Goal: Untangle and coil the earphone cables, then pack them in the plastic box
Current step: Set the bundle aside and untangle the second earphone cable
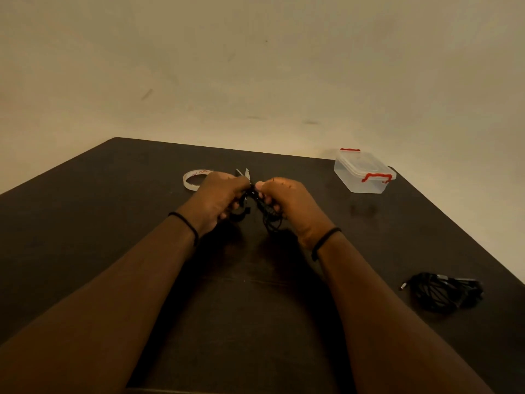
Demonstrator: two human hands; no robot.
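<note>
A dark brown, nearly black table (119,194) spreads out on every side of the fingers, its far edge running at a slant just beyond them. Behind that edge rises a plain beige wall (255,66), scuffed with a few faint marks. The light is dim and warm.

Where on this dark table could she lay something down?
Bare stretches of the table: left of the tape roll, and between the plastic box and the black cable bundle. Crowded mid-table, where both hands work beside the scissors.
</note>
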